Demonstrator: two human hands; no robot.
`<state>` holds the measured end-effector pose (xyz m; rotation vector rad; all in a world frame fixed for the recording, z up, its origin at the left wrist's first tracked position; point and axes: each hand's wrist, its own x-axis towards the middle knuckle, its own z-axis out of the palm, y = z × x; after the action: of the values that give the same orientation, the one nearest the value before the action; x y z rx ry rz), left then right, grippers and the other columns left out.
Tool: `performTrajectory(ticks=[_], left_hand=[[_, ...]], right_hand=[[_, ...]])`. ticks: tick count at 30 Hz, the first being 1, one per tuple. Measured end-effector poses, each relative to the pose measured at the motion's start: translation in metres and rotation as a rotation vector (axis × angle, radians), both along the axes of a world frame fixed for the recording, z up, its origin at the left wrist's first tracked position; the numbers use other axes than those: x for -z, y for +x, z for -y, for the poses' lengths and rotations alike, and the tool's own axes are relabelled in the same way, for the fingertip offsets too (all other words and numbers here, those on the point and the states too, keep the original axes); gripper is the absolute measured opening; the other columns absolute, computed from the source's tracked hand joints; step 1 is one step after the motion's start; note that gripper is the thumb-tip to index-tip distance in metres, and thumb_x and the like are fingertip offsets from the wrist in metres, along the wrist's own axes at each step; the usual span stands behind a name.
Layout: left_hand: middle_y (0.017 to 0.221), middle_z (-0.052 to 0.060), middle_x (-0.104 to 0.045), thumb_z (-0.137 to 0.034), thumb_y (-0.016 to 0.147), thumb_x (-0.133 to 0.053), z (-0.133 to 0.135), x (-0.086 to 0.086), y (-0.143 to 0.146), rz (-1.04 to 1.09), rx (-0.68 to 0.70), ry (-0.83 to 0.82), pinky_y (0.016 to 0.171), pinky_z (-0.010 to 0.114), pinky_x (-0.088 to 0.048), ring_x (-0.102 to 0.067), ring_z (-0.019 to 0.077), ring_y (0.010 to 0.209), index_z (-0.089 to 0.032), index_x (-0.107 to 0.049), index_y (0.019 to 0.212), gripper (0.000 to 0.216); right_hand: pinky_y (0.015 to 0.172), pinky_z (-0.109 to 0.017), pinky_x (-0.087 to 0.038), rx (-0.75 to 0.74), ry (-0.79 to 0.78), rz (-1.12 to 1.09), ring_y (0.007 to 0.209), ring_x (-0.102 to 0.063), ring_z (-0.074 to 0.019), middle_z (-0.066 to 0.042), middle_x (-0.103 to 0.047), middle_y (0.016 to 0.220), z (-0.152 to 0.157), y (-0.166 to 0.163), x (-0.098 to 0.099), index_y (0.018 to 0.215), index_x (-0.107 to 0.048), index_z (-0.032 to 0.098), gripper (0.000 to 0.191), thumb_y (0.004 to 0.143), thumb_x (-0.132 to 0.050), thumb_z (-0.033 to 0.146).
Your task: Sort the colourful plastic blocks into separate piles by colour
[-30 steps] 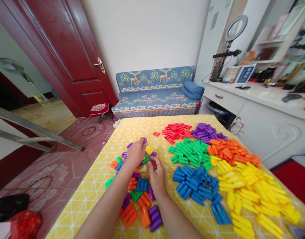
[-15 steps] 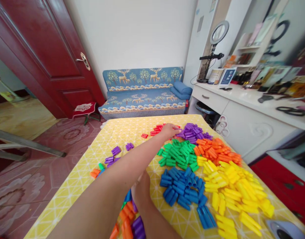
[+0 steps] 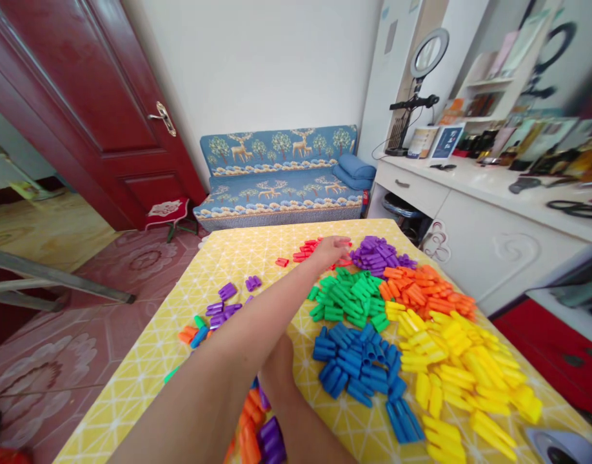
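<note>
My left hand (image 3: 333,249) reaches across the table, over the red plastic pieces (image 3: 305,250) and just left of the purple pile (image 3: 376,254). Its fingers are stretched forward and look a little apart, with nothing visible in them. Under my left forearm lies my right hand (image 3: 279,364), its fingers hidden by that forearm. Close to the right wrist, a mixed heap shows orange pieces (image 3: 250,422) and purple pieces (image 3: 273,441), partly covered by my arms. Nearer than the purple pile sit green pieces (image 3: 349,296) and blue pieces (image 3: 356,361).
Orange pieces (image 3: 426,290) and a large yellow pile (image 3: 465,367) spread along the right side. Loose purple pieces (image 3: 223,312) lie left of my forearm. Beyond the yellow tablecloth (image 3: 242,248) stand a blue sofa (image 3: 276,174) and a white dresser (image 3: 499,212).
My left hand has drawn slightly away from the purple pile, and its fingers have lifted off the purple piece they were at. The view has shifted slightly. My right hand stays under the forearm.
</note>
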<state>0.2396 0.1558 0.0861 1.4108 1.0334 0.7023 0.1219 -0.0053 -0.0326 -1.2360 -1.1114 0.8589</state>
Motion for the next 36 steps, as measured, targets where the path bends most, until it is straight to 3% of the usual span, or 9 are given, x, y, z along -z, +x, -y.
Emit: performTrajectory(ticks=[6, 9, 12, 17, 20, 23, 26, 30, 36], left_hand=[[0.102, 0.011, -0.074, -0.032, 0.08, -0.064, 0.045, -0.013, -0.158, -0.068, -0.099, 0.322, 0.082, 0.032, -0.053, -0.069, 0.0188, 0.087, -0.013, -0.067, 0.111, 0.037], [0.107, 0.013, -0.072, -0.039, 0.078, -0.063, 0.08, 0.008, -0.242, -0.279, -0.371, 0.424, 0.089, 0.039, -0.052, -0.067, 0.0255, 0.098, -0.012, -0.068, 0.109, 0.041], [0.116, 0.012, -0.069, -0.037, 0.077, -0.063, 0.113, 0.039, -0.292, -0.462, -0.587, 0.453, 0.096, 0.042, -0.048, -0.064, 0.0267, 0.107, -0.014, -0.066, 0.115, 0.044], [0.129, 0.011, -0.061, -0.033, 0.077, -0.065, 0.133, 0.07, -0.294, -0.601, -0.551, 0.517, 0.108, 0.043, -0.038, -0.052, 0.0278, 0.124, -0.017, -0.06, 0.125, 0.051], [0.137, 0.012, -0.053, -0.038, 0.074, -0.07, 0.128, 0.074, -0.283, -0.725, -0.449, 0.529, 0.111, 0.048, -0.033, -0.044, 0.0319, 0.132, -0.021, -0.057, 0.131, 0.061], [0.141, 0.011, -0.049, -0.039, 0.074, -0.071, 0.126, 0.076, -0.281, -0.771, -0.286, 0.523, 0.11, 0.048, -0.033, -0.044, 0.0313, 0.131, -0.027, -0.061, 0.126, 0.055], [0.142, 0.009, -0.048, -0.03, 0.069, -0.075, 0.13, 0.077, -0.284, -0.73, -0.202, 0.559, 0.111, 0.043, -0.033, -0.044, 0.0282, 0.131, -0.026, -0.065, 0.12, 0.053], [0.134, 0.008, -0.056, -0.024, 0.062, -0.077, 0.136, 0.07, -0.284, -0.687, -0.196, 0.587, 0.108, 0.041, -0.036, -0.049, 0.0274, 0.125, -0.023, -0.069, 0.11, 0.048], [0.095, 0.007, -0.072, -0.052, 0.084, -0.056, 0.145, 0.053, -0.276, -0.47, -0.245, 0.466, 0.089, 0.033, -0.048, -0.064, 0.0234, 0.094, -0.017, -0.072, 0.093, 0.04]], right_hand=[[0.067, -0.027, -0.046, -0.043, 0.018, -0.018, 0.07, -0.058, -0.0155, -0.003, -0.065, 0.085, 0.004, 0.011, -0.014, 0.09, -0.066, 0.019, 0.021, 0.077, -0.05, 0.021], [0.071, -0.029, -0.047, -0.025, -0.013, -0.086, 0.076, -0.06, -0.0172, -0.004, -0.066, 0.088, 0.001, 0.013, -0.016, 0.092, -0.066, 0.018, 0.021, 0.078, -0.053, 0.028], [0.07, -0.03, -0.049, -0.043, -0.031, -0.12, 0.08, -0.061, -0.0192, -0.006, -0.067, 0.088, 0.0, 0.014, -0.013, 0.092, -0.066, 0.018, 0.024, 0.08, -0.055, 0.035], [0.064, -0.032, -0.053, -0.042, -0.044, -0.171, 0.081, -0.062, -0.0207, -0.008, -0.066, 0.095, 0.002, 0.018, -0.011, 0.098, -0.064, 0.017, 0.031, 0.083, -0.054, 0.043], [0.079, -0.038, -0.053, 0.03, 0.087, -0.02, 0.101, -0.06, -0.0234, -0.011, -0.063, 0.109, 0.0, 0.023, -0.011, 0.101, -0.064, 0.018, 0.031, 0.086, -0.05, 0.042], [0.106, -0.048, -0.037, 0.042, 0.213, 0.26, 0.13, -0.042, -0.0262, -0.013, -0.051, 0.134, -0.006, 0.027, -0.008, 0.116, -0.06, 0.018, 0.038, 0.087, -0.051, 0.041], [0.113, -0.054, -0.022, -0.036, 0.161, 0.425, 0.14, -0.028, -0.0299, -0.015, -0.038, 0.148, -0.012, 0.03, -0.004, 0.133, -0.05, 0.017, 0.058, 0.084, -0.055, 0.046], [0.109, -0.055, -0.025, -0.172, 0.118, 0.419, 0.12, -0.052, -0.0297, -0.01, -0.062, 0.125, -0.013, 0.033, -0.008, 0.125, -0.06, 0.023, 0.047, 0.083, -0.057, 0.045], [0.084, -0.037, -0.048, -0.267, 0.057, 0.156, 0.088, -0.065, -0.023, -0.007, -0.072, 0.093, -0.008, 0.035, -0.021, 0.097, -0.071, 0.021, 0.031, 0.086, -0.053, 0.043]])
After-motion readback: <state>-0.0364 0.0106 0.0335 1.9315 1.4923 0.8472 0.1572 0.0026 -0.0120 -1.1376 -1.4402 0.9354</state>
